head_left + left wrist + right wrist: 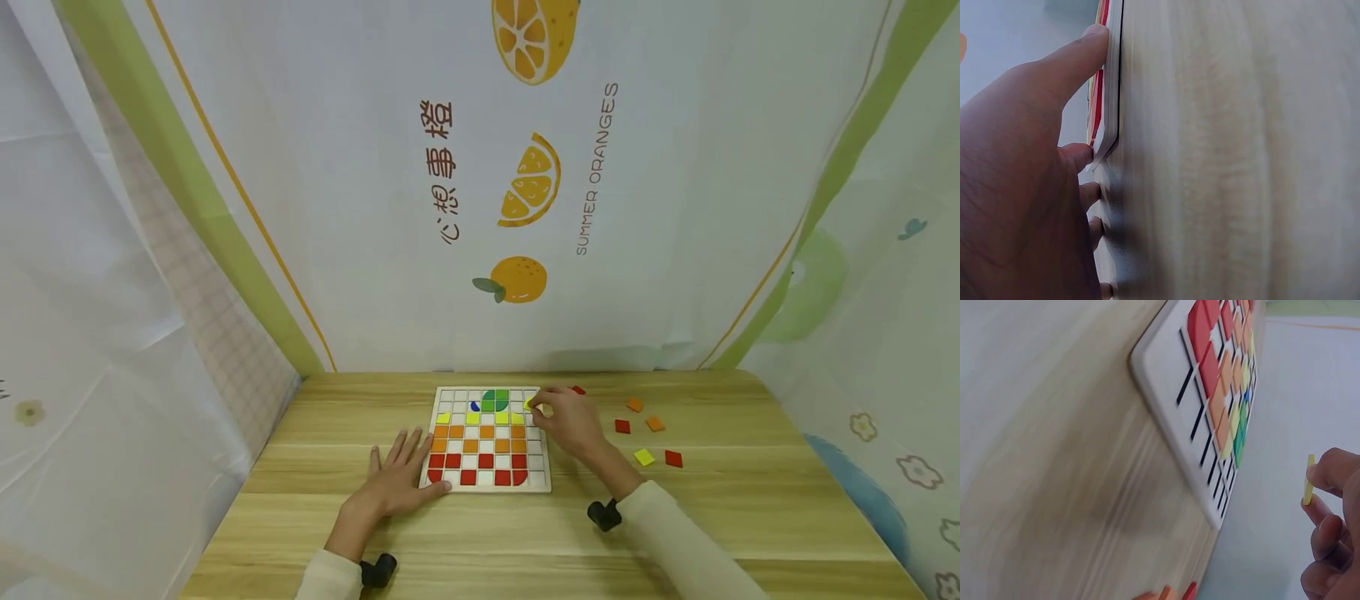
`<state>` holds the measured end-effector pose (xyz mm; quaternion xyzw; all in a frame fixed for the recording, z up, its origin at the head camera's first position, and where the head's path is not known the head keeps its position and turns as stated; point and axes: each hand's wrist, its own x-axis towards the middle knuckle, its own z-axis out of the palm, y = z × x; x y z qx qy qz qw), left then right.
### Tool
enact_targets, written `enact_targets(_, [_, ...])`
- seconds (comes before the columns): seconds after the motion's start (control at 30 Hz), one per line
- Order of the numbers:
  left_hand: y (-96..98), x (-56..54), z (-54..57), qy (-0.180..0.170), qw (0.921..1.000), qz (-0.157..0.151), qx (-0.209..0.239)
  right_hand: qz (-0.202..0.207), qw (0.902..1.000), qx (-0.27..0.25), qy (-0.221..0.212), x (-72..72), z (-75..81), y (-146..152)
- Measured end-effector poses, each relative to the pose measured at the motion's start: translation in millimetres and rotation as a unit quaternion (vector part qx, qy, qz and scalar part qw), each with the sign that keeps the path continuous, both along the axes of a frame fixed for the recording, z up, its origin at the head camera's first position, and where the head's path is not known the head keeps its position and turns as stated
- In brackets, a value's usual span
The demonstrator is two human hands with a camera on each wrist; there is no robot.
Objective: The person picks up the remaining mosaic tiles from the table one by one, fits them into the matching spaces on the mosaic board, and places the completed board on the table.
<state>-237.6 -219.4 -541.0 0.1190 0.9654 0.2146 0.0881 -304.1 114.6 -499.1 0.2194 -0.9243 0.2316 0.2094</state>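
Note:
A white grid board (536, 463) lies on the wooden table, bearing red, orange, yellow, green and blue tiles in its cells. My right hand (572, 421) is over the board's upper right side and pinches a small yellow tile (1309, 481) between thumb and finger. In the right wrist view that tile is held up, apart from the board. My left hand (396, 483) rests at the board's lower left with fingers spread on the table. Its thumb touches the board's edge (1112, 81) in the left wrist view.
Right of the board lie loose tiles: a red one (622, 426), another red one (673, 459), two orange ones (656, 424) and a yellow one (644, 457). A further red tile (577, 389) shows partly behind the right hand. A printed curtain (360, 250) hangs behind the table.

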Motion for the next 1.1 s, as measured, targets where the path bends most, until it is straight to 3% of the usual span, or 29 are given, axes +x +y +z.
enact_targets(0.2, [-1.3,-0.2,-5.6,0.014,0.9998,-0.001,0.014,0.007,0.9998,0.013,-0.014,0.9,4.7,-14])
enact_targets(0.4, [1.0,0.1,4.6,-0.007,0.9997,0.007,-0.023,0.02,0.9992,0.032,0.015,-2.5,1.7,-26])
enact_targets(0.57, [2.2,1.1,6.3,-0.012,0.9993,0.01,-0.034,0.024,0.9992,0.033,0.001,-2.5,-0.3,-36])
enact_targets(0.9, [1.8,0.8,1.0,0.001,1.0,0.002,0.009,0.033,0.9979,0.055,-0.007,-4.8,-3.7,-52])
enact_targets(1.1, [1.7,1.0,-0.3,0.002,0.9999,0.004,0.012,0.036,0.9971,0.062,-0.024,-7.8,-6.8,-61])
